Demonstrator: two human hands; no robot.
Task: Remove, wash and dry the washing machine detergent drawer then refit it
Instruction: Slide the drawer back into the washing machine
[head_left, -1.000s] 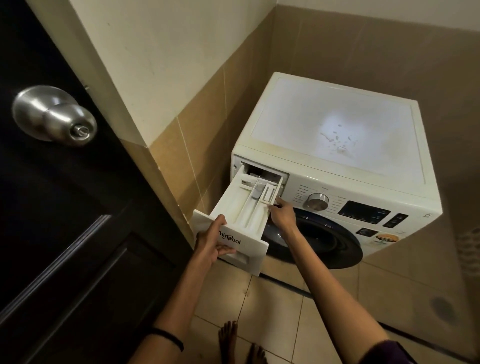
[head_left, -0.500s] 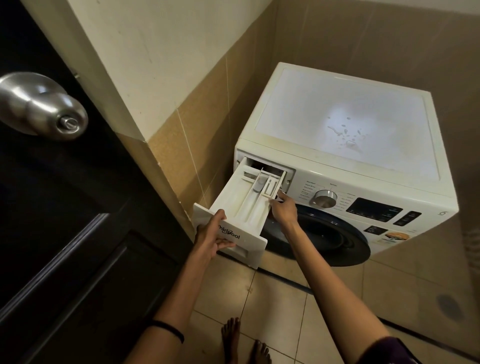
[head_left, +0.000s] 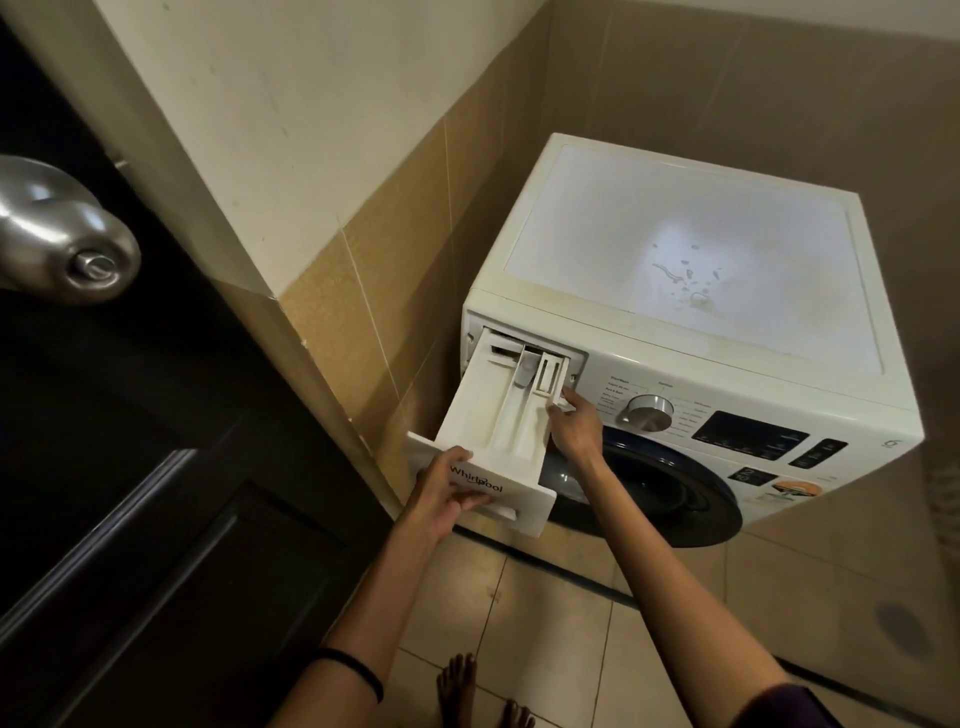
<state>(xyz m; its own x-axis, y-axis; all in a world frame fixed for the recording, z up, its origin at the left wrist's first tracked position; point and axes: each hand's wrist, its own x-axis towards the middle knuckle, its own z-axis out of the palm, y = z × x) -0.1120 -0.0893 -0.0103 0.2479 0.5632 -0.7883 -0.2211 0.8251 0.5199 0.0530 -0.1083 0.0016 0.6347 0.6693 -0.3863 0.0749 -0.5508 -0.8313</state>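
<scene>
With its rear in the slot of the machine (head_left: 675, 260), the drawer (head_left: 493, 415) is being gripped at the front by the left hand (head_left: 441, 501) and pinched at its right rim by the right hand (head_left: 574, 423), and jamming or a drop is being risked by any skewed pull.

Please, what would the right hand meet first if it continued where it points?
Likely the detergent drawer's rear right corner, which the right hand seems to pinch; behind it, the washing machine's front.
</scene>
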